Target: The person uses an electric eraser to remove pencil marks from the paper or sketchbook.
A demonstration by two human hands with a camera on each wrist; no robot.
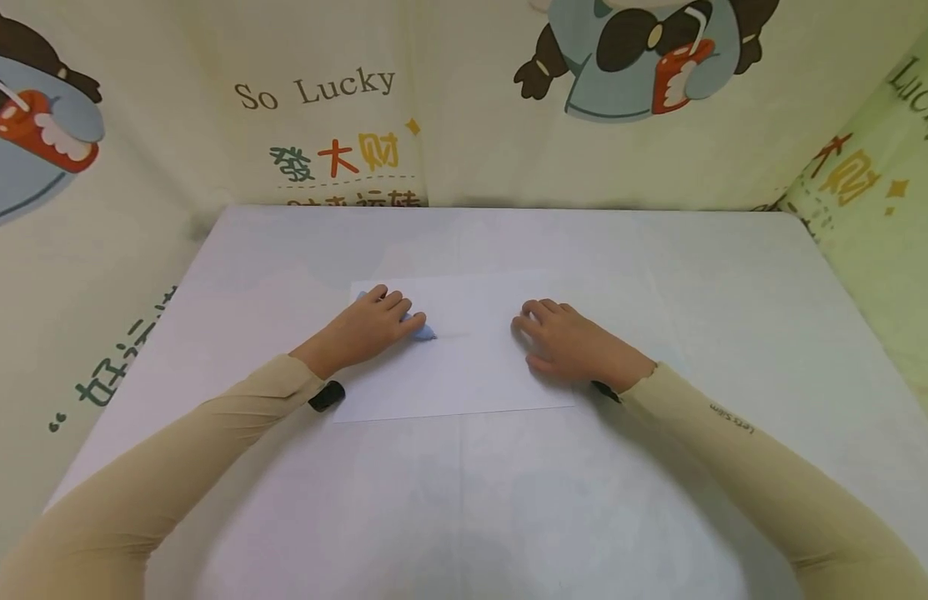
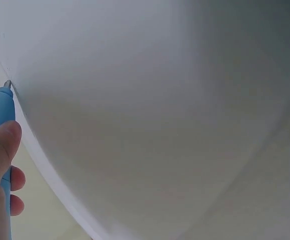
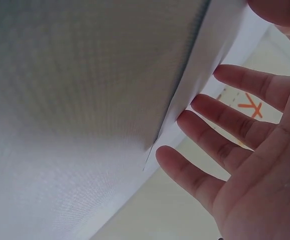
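Item: sheet of white paper (image 1: pixel 464 350), lying flat at the middle of the white counter (image 1: pixel 659 500).
Item: blue pen (image 1: pixel 422 327), on the paper's left part, its tip against the sheet.
Left hand (image 1: pixel 369 325): grip closed round the pen, thumb and curled fingers on the barrel.
Right hand (image 1: pixel 564 337): grip holds nothing; fingers straight and spread, resting on the paper's right part.
Surround: cream cartoon-printed cloth (image 1: pixel 321 92) behind and beside the counter.
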